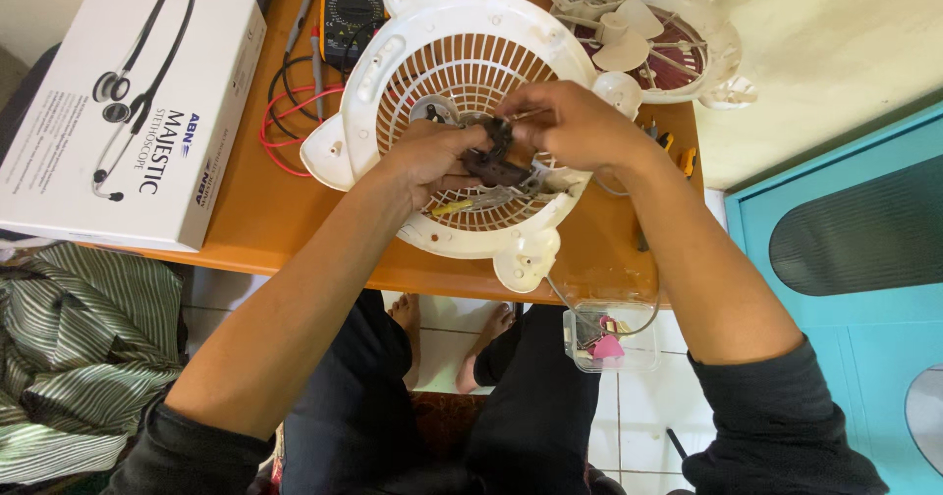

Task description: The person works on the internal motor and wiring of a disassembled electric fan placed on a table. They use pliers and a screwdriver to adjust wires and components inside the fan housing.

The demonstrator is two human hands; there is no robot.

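Both hands meet over the middle of a white fan grille (447, 112) lying flat on the orange tabletop (265, 210). The left hand (432, 156) is clamped around a small dark motor (499, 161) at the grille's centre, fingers curled under it. The right hand (565, 122) is pinched shut on the top of the same motor, so the two hands touch across it. A yellow-handled tool (462, 205) lies on the grille ribs just below the left hand.

At the near edge of the tabletop, beside the person's right knee, sits a small clear plastic box (611, 336). It holds a pink clip and some other small bits I cannot make out. A thin wire runs from the grille down toward it.

On the far left of the tabletop lies a large flat white cardboard box (128, 112), rectangular, with dark lettering and a picture of a stethoscope printed on its lid. Behind the grille stands a yellow-cased multimeter (352, 9), its red and black leads (290, 112) looped on the tabletop between the box and the grille. At the far right corner rests a second white fan housing with blades (643, 38) over a dark red centre. Striped cloth (74, 348) is heaped on the left, below the tabletop.
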